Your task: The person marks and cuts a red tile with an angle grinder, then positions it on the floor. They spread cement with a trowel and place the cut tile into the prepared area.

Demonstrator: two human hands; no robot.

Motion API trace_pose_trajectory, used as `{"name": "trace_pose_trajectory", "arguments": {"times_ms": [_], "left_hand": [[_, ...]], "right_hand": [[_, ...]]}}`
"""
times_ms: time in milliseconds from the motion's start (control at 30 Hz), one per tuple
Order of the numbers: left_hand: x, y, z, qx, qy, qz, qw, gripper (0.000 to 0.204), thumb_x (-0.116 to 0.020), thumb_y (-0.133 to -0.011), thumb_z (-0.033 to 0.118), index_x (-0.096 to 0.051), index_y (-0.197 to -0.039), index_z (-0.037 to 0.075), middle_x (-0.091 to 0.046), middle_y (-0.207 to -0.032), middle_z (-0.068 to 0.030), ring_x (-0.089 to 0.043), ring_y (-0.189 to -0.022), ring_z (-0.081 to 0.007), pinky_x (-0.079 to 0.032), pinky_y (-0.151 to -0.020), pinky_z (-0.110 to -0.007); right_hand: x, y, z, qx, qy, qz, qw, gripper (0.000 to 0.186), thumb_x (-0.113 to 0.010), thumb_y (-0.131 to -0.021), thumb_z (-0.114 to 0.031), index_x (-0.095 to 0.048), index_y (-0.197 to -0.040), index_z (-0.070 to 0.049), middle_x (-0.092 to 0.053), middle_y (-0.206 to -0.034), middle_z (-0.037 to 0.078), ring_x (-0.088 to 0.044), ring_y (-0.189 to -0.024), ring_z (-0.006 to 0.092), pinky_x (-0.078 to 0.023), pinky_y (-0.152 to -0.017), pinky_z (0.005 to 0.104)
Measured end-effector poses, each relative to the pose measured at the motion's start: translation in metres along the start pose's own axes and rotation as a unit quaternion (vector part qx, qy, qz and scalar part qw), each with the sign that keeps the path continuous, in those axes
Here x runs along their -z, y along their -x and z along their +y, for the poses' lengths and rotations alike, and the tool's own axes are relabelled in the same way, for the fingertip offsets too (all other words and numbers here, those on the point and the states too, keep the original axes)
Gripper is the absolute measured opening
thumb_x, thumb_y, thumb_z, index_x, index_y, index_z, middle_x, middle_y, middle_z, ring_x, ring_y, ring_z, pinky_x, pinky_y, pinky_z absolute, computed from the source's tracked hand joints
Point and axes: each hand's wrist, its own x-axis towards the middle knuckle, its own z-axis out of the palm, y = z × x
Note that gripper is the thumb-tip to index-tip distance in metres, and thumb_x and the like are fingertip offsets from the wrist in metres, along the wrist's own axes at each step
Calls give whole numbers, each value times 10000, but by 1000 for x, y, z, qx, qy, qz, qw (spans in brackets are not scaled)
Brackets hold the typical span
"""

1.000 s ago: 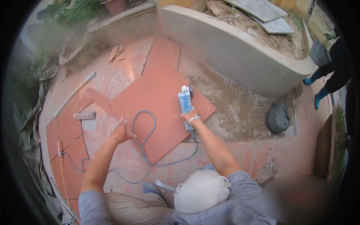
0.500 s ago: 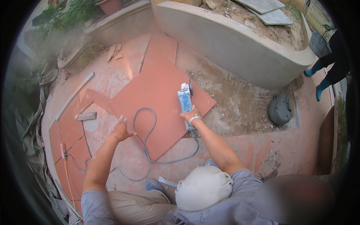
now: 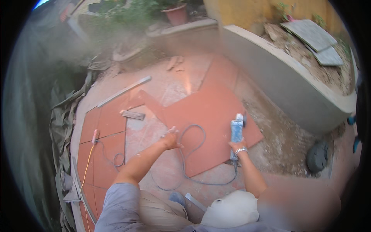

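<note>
My right hand (image 3: 237, 145) is wrapped round the body of a blue angle grinder (image 3: 236, 132), its head and disc pointing away from me near the right corner of a large reddish slab (image 3: 210, 116). Whether the disc touches the slab or is spinning, I cannot tell. A grey power cord (image 3: 208, 183) runs from the grinder's rear end and loops over the slab. Left of the slab's edge, near the cord loop, my left hand (image 3: 170, 140) hangs with its fingers apart and nothing in them. Pale dust coats its fingertips.
A short wooden block (image 3: 133, 115) and a long pale bar (image 3: 124, 92) lie at left. Beyond them is a cord connector (image 3: 95, 136) on red paving. A curved concrete planter wall (image 3: 286, 77) bounds the right; a dark bucket-like lump (image 3: 317, 156) sits below it. Dust hangs at far left.
The view has swung left, so the scene sits further right and lower in the picture. My right hand keeps hold of the grinder near the slab's right corner; my left hand stays open.
</note>
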Motion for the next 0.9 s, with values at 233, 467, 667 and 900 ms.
{"name": "trace_pose_trajectory", "arguments": {"times_ms": [233, 467, 667, 900], "left_hand": [[1, 2, -1, -3, 20, 29, 999, 1178, -770, -767, 683, -324, -1531, -95, -276, -1604, -344, -253, -1529, -407, -324, -1218, -458], [0, 5, -6, -6, 49, 50, 998, 1147, -840, -763, 564, -298, -1555, -65, -235, -1636, -309, -321, -1498, -416, -358, -1197, -466], [11, 10, 1, -12, 60, 44, 997, 1122, -847, -767, 530, -317, -1539, -88, -234, -1613, -358, -358, -1474, -434, -381, -1184, -443], [3, 6, -4, -10, 46, 43, 998, 1114, -844, -769, 536, -328, -1529, -95, -240, -1605, -367, -354, -1472, -447, -381, -1185, -445]], "right_hand": [[-7, -5, 14, 12, 1, 4, 1000, 740, -834, -672, -324, -581, -1257, 52, -713, -1134, 226, -709, -1053, 351, -564, -916, 457], [-17, -13, 27, -6, 72, 24, 997, 777, -827, -650, -376, -582, -1259, 40, -699, -1182, 235, -695, -1092, 368, -550, -956, 460], [-6, 4, 6, -47, 86, 33, 995, 785, -822, -663, -375, -564, -1283, 32, -688, -1218, 259, -678, -1147, 387, -537, -985, 441], [-1, 13, 4, -36, 83, 30, 995, 828, -813, -683, -395, -532, -1325, 44, -675, -1248, 267, -667, -1171, 389, -526, -1009, 435]]}}
